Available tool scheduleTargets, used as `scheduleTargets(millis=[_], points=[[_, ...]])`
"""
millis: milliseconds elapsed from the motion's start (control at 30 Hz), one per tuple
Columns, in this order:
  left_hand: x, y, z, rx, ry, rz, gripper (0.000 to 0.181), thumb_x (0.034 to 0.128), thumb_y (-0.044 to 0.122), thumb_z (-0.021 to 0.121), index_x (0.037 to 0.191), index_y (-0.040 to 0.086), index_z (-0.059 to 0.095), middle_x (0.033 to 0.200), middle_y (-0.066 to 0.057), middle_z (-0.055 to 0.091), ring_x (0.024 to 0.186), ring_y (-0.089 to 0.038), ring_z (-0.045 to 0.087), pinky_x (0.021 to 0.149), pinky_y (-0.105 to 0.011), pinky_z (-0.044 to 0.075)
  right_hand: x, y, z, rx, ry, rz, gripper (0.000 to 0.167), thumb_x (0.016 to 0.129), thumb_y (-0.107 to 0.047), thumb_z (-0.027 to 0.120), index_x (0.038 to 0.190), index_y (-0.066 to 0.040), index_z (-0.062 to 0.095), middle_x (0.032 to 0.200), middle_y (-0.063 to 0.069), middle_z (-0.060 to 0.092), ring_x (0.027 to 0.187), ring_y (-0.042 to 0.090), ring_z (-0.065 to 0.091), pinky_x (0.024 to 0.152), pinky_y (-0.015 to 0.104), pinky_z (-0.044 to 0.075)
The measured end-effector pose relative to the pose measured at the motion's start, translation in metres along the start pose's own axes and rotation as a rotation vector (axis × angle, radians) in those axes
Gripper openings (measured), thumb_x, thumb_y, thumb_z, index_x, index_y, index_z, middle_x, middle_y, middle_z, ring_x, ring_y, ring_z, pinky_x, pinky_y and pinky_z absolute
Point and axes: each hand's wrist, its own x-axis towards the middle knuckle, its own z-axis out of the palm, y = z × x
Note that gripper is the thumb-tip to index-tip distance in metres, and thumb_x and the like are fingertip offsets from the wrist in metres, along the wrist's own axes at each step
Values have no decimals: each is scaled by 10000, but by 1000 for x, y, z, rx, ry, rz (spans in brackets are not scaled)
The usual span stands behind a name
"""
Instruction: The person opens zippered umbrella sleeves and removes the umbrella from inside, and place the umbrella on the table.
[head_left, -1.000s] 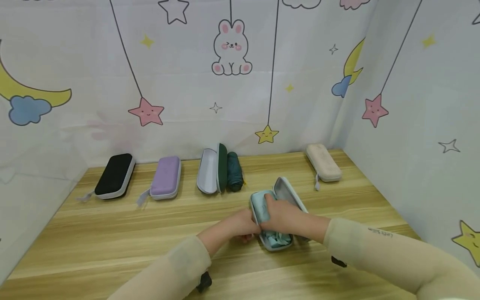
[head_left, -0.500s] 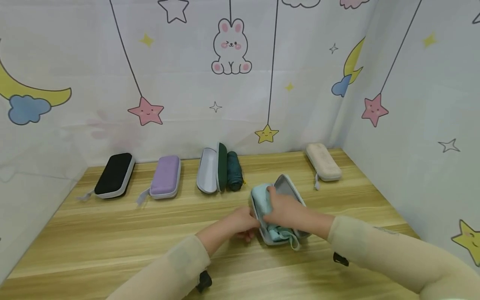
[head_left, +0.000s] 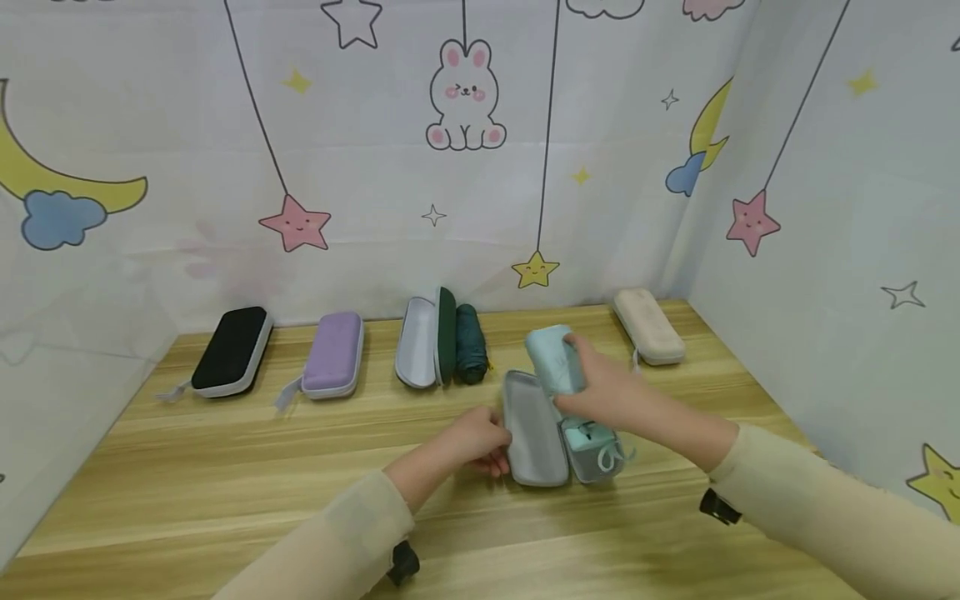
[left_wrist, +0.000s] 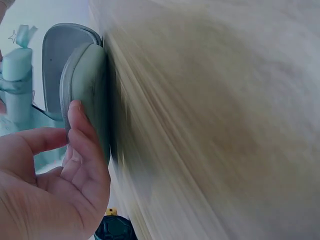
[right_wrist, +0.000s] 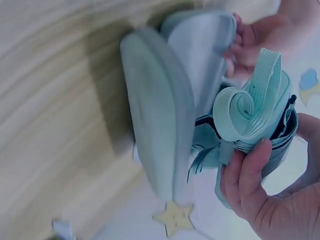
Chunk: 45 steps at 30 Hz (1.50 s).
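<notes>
My right hand grips a light teal folding umbrella, raised and tilted above its zip case. A looped teal wrist strap hangs off the umbrella's near end, in the right wrist view. The case lies unfolded on the table, its grey lining showing in the left half. Below the umbrella, some loose teal cloth and strap cover part of the right half. At the left rim, my left hand pinches the case wall; the left wrist view shows thumb and fingertips on the case's green side.
Along the back of the table stand a black case, a purple case, an unfolded dark green case with a dark green umbrella beside it, and a cream case. A printed curtain hangs behind.
My right hand has lifted the teal umbrella up and out of the case, toward the back right. The case has turned, and its grey-lined left half now shows bare. The left hand stays at the rim.
</notes>
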Motion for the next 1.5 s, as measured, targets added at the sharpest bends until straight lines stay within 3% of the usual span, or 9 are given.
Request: scheduleTargets(millis=[267,467,700,1033,1233,1367,1500], points=[[1,-7,-6,6,3,-5,140,882,27,536,756,53,480,583,-136,651,442,-142,581,428,-234,456,-23,23,-35,-85,135,-26,906,838,-350,687,1486,21,175,1004,209,642,822,271,608,712,441,500],[0,-11,-10,-1,0,-7,104,880,29,532,779,30,504,597,-161,656,455,-166,596,444,-262,490,-26,48,-42,-95,116,38,916,867,-357,661,1473,77,130,1110,312,601,885,340,619,706,463,506],[-2,-12,-12,6,-7,-14,105,883,34,531,782,28,504,612,-159,663,473,-169,608,451,-261,486,-17,77,-26,-13,30,140,938,872,-332,653,1486,74,70,1048,311,586,653,247,601,504,349,498],[-1,-11,-10,-1,12,9,92,873,36,520,783,37,503,604,-143,658,471,-163,598,460,-268,493,-2,98,13,13,-41,177,937,875,-336,657,1517,4,66,769,113,603,453,200,522,445,353,480],[-4,-3,-7,-15,27,33,103,895,48,536,794,30,519,633,-149,663,505,-181,617,506,-300,523,3,97,29,52,-51,143,893,885,-339,653,1512,11,123,934,199,628,407,184,519,413,343,464],[-3,-2,-5,-30,41,48,132,928,70,550,807,31,515,646,-148,662,517,-181,617,528,-316,533,5,97,34,55,-43,123,873,872,-324,659,1494,31,158,1019,264,612,489,223,584,461,370,488],[-3,-4,-5,-10,55,65,160,942,110,608,830,28,528,658,-133,656,542,-190,632,548,-328,542,2,98,35,6,-39,74,834,892,-340,659,1458,88,222,1241,357,529,937,393,646,786,501,517]])
